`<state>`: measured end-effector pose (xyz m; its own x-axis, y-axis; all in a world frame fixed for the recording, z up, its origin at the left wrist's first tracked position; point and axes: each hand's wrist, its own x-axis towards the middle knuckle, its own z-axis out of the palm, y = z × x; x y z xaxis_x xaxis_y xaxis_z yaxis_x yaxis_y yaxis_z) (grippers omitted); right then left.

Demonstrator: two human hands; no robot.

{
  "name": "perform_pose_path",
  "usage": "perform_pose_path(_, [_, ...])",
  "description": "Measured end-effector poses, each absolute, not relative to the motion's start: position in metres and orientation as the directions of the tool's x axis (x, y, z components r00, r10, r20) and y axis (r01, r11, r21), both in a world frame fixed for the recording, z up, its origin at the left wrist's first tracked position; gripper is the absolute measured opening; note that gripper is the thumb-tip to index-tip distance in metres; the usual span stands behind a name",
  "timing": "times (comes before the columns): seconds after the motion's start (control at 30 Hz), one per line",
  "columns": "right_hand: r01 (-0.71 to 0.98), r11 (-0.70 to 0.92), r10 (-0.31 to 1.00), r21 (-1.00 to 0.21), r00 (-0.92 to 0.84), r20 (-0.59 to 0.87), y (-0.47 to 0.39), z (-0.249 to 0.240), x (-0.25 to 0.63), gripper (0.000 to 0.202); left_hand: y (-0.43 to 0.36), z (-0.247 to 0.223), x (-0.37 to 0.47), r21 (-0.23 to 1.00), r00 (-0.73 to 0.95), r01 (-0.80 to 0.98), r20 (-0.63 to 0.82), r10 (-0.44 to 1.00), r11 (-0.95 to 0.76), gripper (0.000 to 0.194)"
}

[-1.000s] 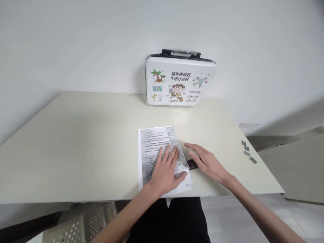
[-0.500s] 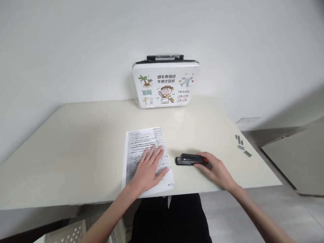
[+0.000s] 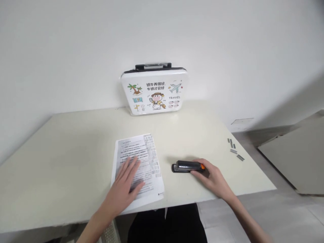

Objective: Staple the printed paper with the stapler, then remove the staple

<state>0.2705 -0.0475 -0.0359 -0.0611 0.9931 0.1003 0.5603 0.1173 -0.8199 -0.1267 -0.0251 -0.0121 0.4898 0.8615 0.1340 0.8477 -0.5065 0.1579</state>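
Note:
Printed paper sheets (image 3: 144, 175) lie near the front edge of the pale table. My left hand (image 3: 124, 189) is over their lower left part, fingers stretched out with nothing in them; whether it touches the paper I cannot tell. To the right of the paper, a black stapler (image 3: 188, 166) with an orange-red back end lies on the table. My right hand (image 3: 212, 177) grips the stapler's back end between thumb and fingers.
A white case (image 3: 154, 92) with cartoon prints and a black handle stands against the wall at the table's back. Several strips of staples (image 3: 233, 151) lie near the right edge of the table (image 3: 76, 162).
The view has shifted a little. My left hand has slid left and towards me across the paper, now nearer its left side. My right hand still holds the stapler, which sits slightly farther from the paper.

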Motion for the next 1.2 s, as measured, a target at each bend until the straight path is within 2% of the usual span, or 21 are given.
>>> perform_pose_path(0.13, [0.528, 0.103, 0.995, -0.843, -0.059, 0.084, -0.046, -0.036, 0.272, 0.033, -0.045, -0.013, -0.177, 0.086, 0.45, 0.88, 0.169, 0.877, -0.468, 0.086])
perform_pose_path(0.23, [0.483, 0.094, 0.996, -0.871, -0.047, 0.081, -0.046, -0.036, 0.273, 0.032, -0.054, -0.017, -0.194, 0.045, 0.5, 0.858, 0.154, 0.852, -0.512, 0.089])
perform_pose_path(0.43, [0.531, 0.043, 0.949, -0.846, 0.242, 0.2, -0.048, -0.038, 0.272, 0.036, -0.03, -0.026, -0.156, 0.021, 0.569, 0.813, 0.191, 0.8, -0.582, 0.088])
perform_pose_path(0.53, [0.563, 0.043, 0.88, -0.825, 0.37, 0.299, -0.05, -0.04, 0.269, 0.034, -0.005, -0.028, -0.112, 0.069, 0.618, 0.77, 0.167, 0.769, -0.634, 0.094])
perform_pose_path(0.67, [0.609, 0.113, 0.768, -0.785, 0.447, 0.458, -0.051, -0.04, 0.266, 0.03, 0.022, -0.029, -0.039, 0.184, 0.651, 0.725, 0.13, 0.748, -0.663, 0.097])
perform_pose_path(0.83, [0.697, 0.257, 0.656, -0.67, 0.383, 0.65, -0.047, -0.04, 0.265, 0.024, 0.04, -0.039, 0.049, 0.312, 0.662, 0.674, 0.147, 0.735, -0.67, 0.1])
perform_pose_path(1.0, [0.726, 0.257, 0.649, -0.637, 0.359, 0.671, -0.046, -0.042, 0.265, 0.027, 0.04, -0.045, 0.107, 0.4, 0.654, 0.632, 0.185, 0.734, -0.664, 0.104])
perform_pose_path(1.07, [0.728, 0.248, 0.639, -0.64, 0.374, 0.673, -0.046, -0.042, 0.265, 0.028, 0.037, -0.045, 0.116, 0.426, 0.646, 0.617, 0.207, 0.735, -0.662, 0.098])
perform_pose_path(1.2, [0.719, 0.257, 0.62, -0.645, 0.389, 0.681, -0.044, -0.04, 0.265, 0.028, 0.036, -0.045, 0.107, 0.494, 0.608, 0.582, 0.263, 0.749, -0.646, 0.074])
